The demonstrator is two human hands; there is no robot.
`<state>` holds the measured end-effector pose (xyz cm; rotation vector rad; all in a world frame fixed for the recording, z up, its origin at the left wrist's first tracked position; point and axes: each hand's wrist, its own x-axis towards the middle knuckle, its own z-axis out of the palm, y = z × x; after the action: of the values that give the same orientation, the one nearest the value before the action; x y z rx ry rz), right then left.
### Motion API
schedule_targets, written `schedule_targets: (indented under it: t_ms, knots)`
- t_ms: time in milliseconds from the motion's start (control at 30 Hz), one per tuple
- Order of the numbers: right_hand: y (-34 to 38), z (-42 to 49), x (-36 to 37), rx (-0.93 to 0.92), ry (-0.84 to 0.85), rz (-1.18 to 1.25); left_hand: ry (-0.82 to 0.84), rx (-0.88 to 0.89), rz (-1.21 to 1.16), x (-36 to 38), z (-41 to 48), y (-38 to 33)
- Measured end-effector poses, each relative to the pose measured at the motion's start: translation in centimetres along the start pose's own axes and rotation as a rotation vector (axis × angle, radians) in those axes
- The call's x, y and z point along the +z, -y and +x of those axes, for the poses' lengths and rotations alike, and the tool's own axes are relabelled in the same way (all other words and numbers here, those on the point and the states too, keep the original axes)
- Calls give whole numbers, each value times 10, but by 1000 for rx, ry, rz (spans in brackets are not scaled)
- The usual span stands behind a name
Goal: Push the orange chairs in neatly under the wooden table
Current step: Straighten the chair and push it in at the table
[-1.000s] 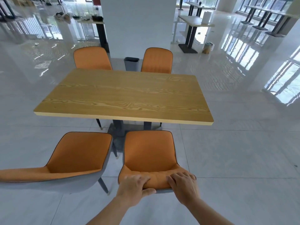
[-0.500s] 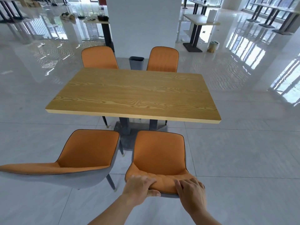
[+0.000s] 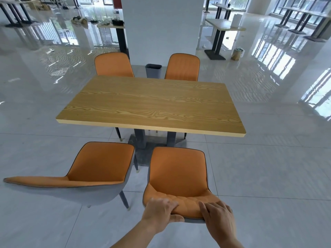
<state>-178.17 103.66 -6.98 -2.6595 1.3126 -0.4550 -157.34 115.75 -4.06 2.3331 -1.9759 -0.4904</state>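
The orange chair (image 3: pixel 177 176) stands directly ahead of both hands, its seat pointing at the wooden table (image 3: pixel 152 102) but still wholly outside the near edge. The left hand (image 3: pixel 159 212) clamps the top of the backrest, fingers over the padded rim and thumb hooked beneath it. The right hand (image 3: pixel 219 218) lies just beside it on the same rim with its fingers curled over the top. Two hands spread along the back probably keep the chair square as it slides, so it goes in straight between the table's posts.

To the left of the left hand, a second chair (image 3: pixel 100 169) sits turned sideways, also clear of the table, so it looks like it is still waiting its turn. Beyond the tabletop, far ahead of the hands, the far-left chair (image 3: pixel 113 64) and far-right chair (image 3: pixel 182 67) are tucked in, only their backs showing. A grey bin (image 3: pixel 153 70) stands between them in front of a white pillar (image 3: pixel 161 27).

No brand, label or readable writing shows on the chairs, table or bin.
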Motion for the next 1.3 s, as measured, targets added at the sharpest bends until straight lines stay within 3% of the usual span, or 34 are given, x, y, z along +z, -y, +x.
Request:
schedule_targets:
  t_ms: [900,1300]
  knots:
    - [-21,2,2,63,13,59,21,53,2,7,17,-12]
    - [-21,3,-5,31,29,71,-37,-20,-87,5,13,-14]
